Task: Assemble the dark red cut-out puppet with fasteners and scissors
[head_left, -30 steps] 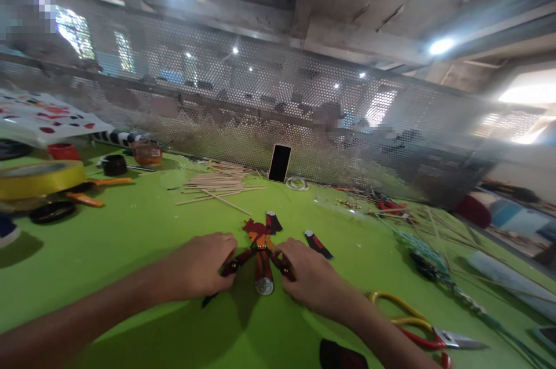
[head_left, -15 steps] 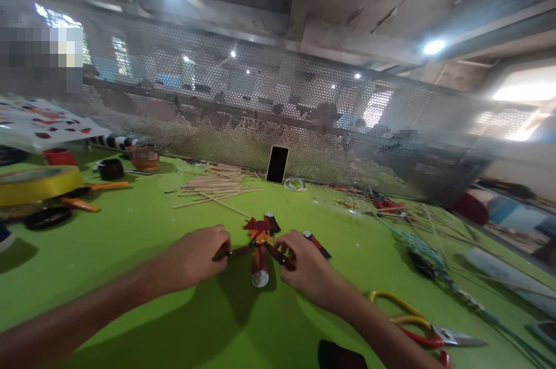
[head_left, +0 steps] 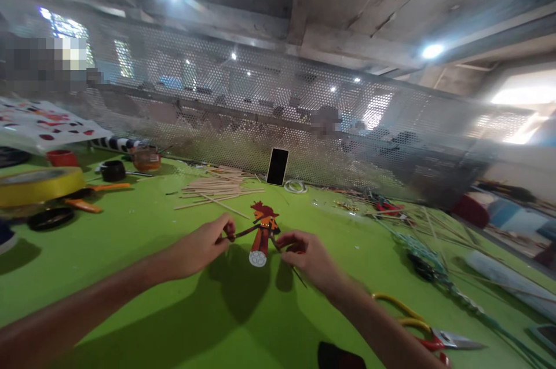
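A small red, orange and black jointed figure, like a cut-out puppet (head_left: 263,230), is held up over the green table between my hands. Its lower end carries a white disc (head_left: 258,259) with drawn lines, facing me. My left hand (head_left: 206,247) is closed, thumb and finger pinching the end of the figure's thin arm on the left. On the other side my right hand (head_left: 308,256) pinches the figure's right arm piece near its tip. A thin dark strip (head_left: 299,277) sticks out below the right fingers; what it belongs to cannot be told.
Yellow-handled scissors (head_left: 428,334) lie by my right forearm, near a dark piece (head_left: 341,355) at the front edge. Thin wooden sticks (head_left: 217,186), a phone (head_left: 277,166) and a white coil (head_left: 295,186) are at the back. Yellow tape (head_left: 41,183) sits left; green cord (head_left: 460,293) lies right.
The puppet's body has been lifted and tilted, its white disc now higher in view. My left hand has risen slightly. The red-and-black strip beside my right hand no longer shows there.
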`<action>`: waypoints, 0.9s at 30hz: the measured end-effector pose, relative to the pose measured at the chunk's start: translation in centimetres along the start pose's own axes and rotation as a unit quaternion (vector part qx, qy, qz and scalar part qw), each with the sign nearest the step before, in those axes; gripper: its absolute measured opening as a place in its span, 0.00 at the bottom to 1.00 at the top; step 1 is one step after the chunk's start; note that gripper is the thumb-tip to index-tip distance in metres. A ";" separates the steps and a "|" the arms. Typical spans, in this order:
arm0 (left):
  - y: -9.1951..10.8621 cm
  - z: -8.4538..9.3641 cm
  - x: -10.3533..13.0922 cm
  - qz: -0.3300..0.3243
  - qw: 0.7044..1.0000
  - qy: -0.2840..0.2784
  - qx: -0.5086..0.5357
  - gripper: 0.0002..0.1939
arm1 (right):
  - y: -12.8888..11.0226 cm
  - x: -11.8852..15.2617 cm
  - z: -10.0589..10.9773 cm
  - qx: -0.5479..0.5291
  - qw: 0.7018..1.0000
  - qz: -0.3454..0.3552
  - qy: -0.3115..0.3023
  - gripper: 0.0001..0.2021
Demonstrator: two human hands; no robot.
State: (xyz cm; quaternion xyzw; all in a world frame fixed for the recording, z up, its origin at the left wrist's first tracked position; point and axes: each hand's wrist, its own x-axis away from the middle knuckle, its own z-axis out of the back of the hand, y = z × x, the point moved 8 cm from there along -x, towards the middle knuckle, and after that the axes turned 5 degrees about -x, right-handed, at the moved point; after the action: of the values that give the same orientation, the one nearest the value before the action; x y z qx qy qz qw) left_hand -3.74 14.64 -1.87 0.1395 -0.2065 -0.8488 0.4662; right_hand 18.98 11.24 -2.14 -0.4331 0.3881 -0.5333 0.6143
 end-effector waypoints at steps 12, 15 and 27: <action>2.0 -0.7 0.5 -0.055 0.993 -0.031 0.099 0.19 | -0.5 0.1 0.7 0.021 0.998 0.025 0.053 0.11; 1.7 -1.3 0.4 -0.028 0.996 -0.047 0.070 0.15 | -0.6 0.3 0.5 0.038 0.997 0.036 0.057 0.11; 0.1 -0.7 -0.5 0.026 0.998 0.008 -0.059 0.24 | -1.0 0.8 -0.3 0.140 0.984 0.100 0.055 0.14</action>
State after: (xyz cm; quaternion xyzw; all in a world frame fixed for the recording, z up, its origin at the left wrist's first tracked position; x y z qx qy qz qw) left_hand -3.07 14.85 -2.37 0.1132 -0.1555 -0.8462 0.4969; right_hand 18.48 10.34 -1.35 -0.2719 0.3844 -0.5409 0.6970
